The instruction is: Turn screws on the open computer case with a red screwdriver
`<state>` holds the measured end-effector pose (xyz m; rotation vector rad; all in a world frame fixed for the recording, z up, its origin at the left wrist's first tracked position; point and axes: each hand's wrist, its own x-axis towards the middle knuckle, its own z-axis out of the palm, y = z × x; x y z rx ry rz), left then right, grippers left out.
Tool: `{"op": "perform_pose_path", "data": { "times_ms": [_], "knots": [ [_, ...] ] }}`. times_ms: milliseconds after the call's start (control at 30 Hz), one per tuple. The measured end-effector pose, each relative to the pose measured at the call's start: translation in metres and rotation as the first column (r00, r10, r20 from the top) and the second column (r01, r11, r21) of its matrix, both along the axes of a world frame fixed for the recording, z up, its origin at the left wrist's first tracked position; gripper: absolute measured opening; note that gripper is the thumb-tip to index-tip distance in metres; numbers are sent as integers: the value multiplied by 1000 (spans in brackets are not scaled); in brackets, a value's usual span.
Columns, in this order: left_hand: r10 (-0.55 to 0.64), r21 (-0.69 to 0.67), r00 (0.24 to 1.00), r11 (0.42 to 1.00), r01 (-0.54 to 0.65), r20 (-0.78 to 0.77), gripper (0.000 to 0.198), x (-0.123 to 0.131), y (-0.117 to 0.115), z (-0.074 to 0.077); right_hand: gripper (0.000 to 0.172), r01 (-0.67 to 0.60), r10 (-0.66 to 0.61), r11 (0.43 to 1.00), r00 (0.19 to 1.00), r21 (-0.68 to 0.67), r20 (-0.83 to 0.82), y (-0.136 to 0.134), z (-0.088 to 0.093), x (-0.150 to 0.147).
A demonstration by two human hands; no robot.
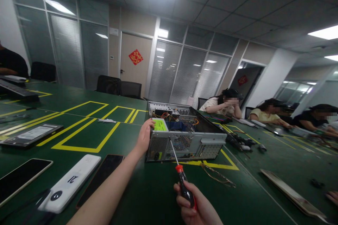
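An open computer case [196, 144] lies on its side on the green table, its back panel facing me. Inside its left corner sits a power supply [159, 125] with a bright green label. My left hand [145, 135] grips the case's left edge beside the power supply, fingers curled over the top. In my right hand [194, 202] is a screwdriver [185, 184] with a black and red handle. Its shaft points up and away, and the tip meets the back panel near the power supply's lower right. Whether a screw is under the tip is too small to tell.
Glasses [218, 175] lie just right of the screwdriver. To the left are a white device marked 21 [76, 179], dark phones [25, 179] and a hard drive [33, 134]. Cables [241, 142] lie right of the case. Several people sit around the table.
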<state>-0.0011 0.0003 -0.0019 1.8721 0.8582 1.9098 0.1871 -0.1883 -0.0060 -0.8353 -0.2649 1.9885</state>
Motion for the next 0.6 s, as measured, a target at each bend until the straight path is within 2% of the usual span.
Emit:
{"op": "perform_pose_path", "data": {
  "times_ms": [100, 233, 333, 433, 600],
  "knots": [
    [4, 2, 1000, 1000, -4, 6, 40, 0, 0, 0, 25, 98, -89, 992, 990, -80, 105, -1, 3, -6],
    [-3, 5, 1000, 1000, 2, 14, 41, 1, -1, 0, 30, 74, -65, 990, 995, -120, 76, 0, 3, -8],
    [-5, 6, 1000, 1000, 5, 14, 40, 0, -1, 1, 33, 11, -14, 997, 999, -82, -39, 3, 0, -3],
    [-3, 0, 1000, 1000, 3, 10, 40, 0, -1, 1, 31, 24, -27, 999, 990, -21, -142, 4, -1, 3],
    [-10, -13, 1000, 1000, 11, 10, 41, 0, -2, 2, 31, -20, 30, 998, 984, 60, -175, 1, 1, 6]
  ]
}}
